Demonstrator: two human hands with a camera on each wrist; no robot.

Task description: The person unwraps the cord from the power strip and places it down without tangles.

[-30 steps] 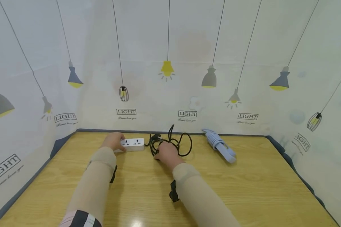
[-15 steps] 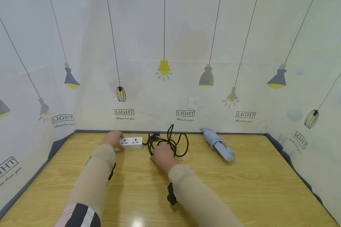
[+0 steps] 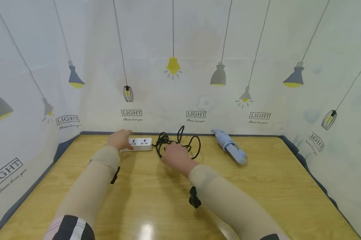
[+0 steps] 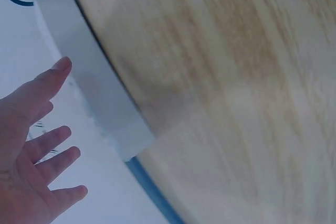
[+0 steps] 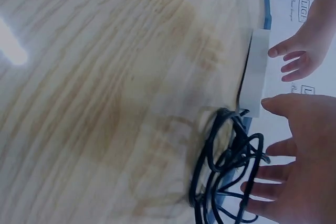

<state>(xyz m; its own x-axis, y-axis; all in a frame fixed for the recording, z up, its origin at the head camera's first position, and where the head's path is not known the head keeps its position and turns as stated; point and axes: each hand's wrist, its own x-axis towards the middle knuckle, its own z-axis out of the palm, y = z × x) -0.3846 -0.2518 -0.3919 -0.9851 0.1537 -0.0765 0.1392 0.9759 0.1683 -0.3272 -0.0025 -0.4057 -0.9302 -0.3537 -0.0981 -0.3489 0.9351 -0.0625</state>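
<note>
"Power strip (image 3: 142, 144): where does it lie from the left hand (image 3: 119, 140)?"

"Its left end is right by that hand, whose fingers spread wide, gripping nothing. Touching, I can't tell."

"And the right hand (image 3: 178, 156)?"

"Right of the strip, at the looped black cord (image 5: 226, 158), fingers parted, not closed around it."
</note>
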